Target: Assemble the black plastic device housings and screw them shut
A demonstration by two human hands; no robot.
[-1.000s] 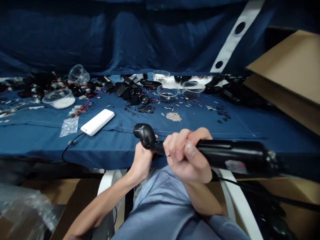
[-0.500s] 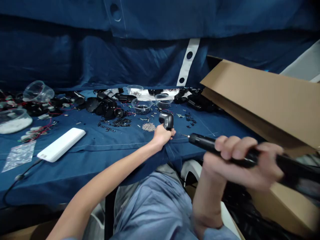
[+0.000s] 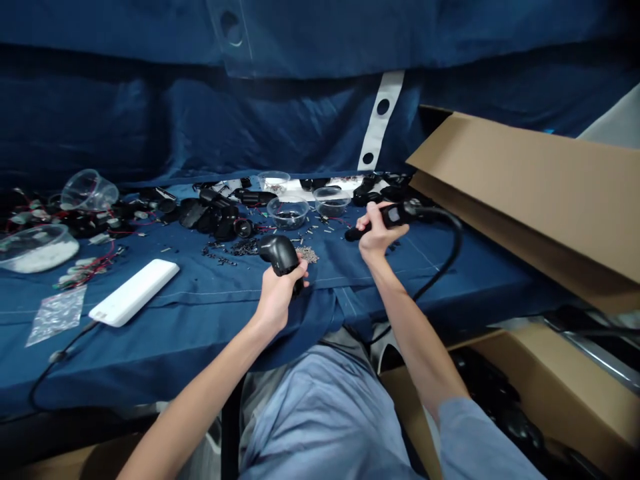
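Note:
My left hand (image 3: 274, 300) is closed round the handle of a black device with a rounded, bent head (image 3: 279, 252), held above the front of the table; its exact kind is unclear. My right hand (image 3: 376, 235) grips a black corded electric screwdriver (image 3: 393, 215), its cable trailing to the right and down. The screwdriver points left, and its bit is hard to make out. Just behind the device lies a heap of small metal screws (image 3: 309, 255). Beside that is a pile of tiny black parts (image 3: 245, 247).
Clear plastic bowls (image 3: 287, 215) stand behind the piles, near black housings (image 3: 207, 217). At left are wired parts (image 3: 83, 272), a white power bank (image 3: 134, 293) with a cable and a plastic bag (image 3: 56, 315). A large cardboard box (image 3: 530, 187) occupies the right; another box (image 3: 585, 387) sits below.
My right hand has swung the screwdriver from the right foreground forward and left over the table. My left hand has drawn the black device left and closer to me.

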